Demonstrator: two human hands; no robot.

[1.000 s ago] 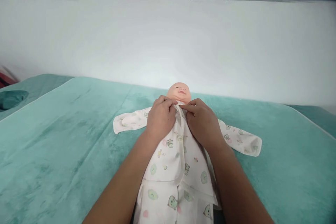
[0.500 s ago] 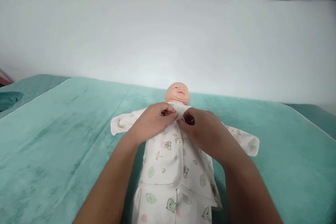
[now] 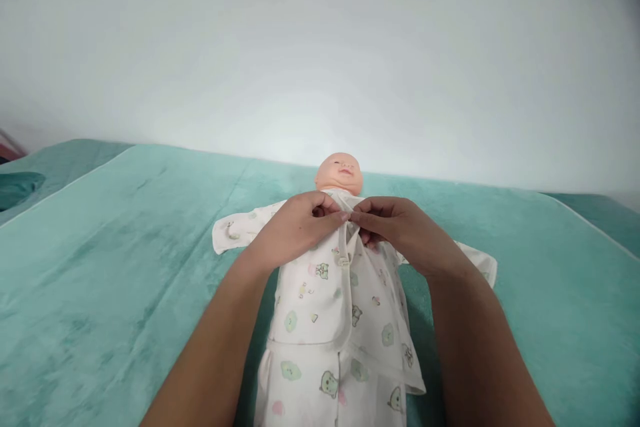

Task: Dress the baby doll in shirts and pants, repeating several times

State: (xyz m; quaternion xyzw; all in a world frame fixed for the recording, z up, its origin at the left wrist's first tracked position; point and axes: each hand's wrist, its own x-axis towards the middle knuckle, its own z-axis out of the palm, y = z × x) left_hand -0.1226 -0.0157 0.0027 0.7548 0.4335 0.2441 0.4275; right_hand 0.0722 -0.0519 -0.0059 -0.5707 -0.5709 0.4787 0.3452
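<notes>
A baby doll (image 3: 339, 173) lies on its back, wearing a white printed baby shirt (image 3: 315, 300) and matching trousers (image 3: 300, 380). My left hand (image 3: 303, 227) is closed, thumb and finger pinching the shirt's front edge below the neck. Across from it, my right hand (image 3: 395, 223) pinches the other side of the opening, the fingertips of both hands nearly touching. The cloth is lifted a little between them. A button (image 3: 343, 261) shows on the front edge under the hands. Whatever lies between the fingertips is hidden.
A teal plush cover (image 3: 125, 267) spreads under the doll to both sides. Behind it stands a white wall (image 3: 320, 80) with a dark band on top. The shirt's sleeves (image 3: 237, 230) stretch out left and right. A darker teal item (image 3: 20, 190) sits at the far left.
My right hand has turned and come closer to the left, its fingertips now meeting the shirt edge. The shirt front is pulled up more. My left hand has shifted slightly right.
</notes>
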